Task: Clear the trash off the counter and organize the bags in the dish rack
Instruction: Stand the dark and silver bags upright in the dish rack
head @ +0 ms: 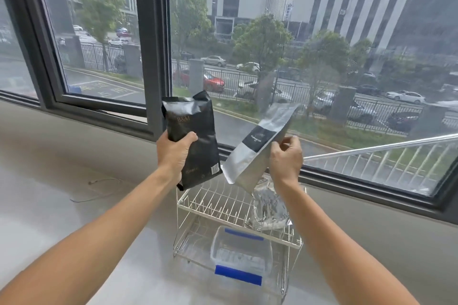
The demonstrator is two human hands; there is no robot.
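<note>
Above the white wire dish rack (223,202) on the grey counter (74,181), both hands hold bags in the air. The left hand (174,153) wraps the black bag (192,136) at mid-height, thumb across its front, fingers behind; the bag stands nearly upright. The right hand (286,158) pinches the lower edge of the silver bag (257,148), which slants up to the right. A crumpled foil bag (269,208) sits in the rack's upper tier, right side.
</note>
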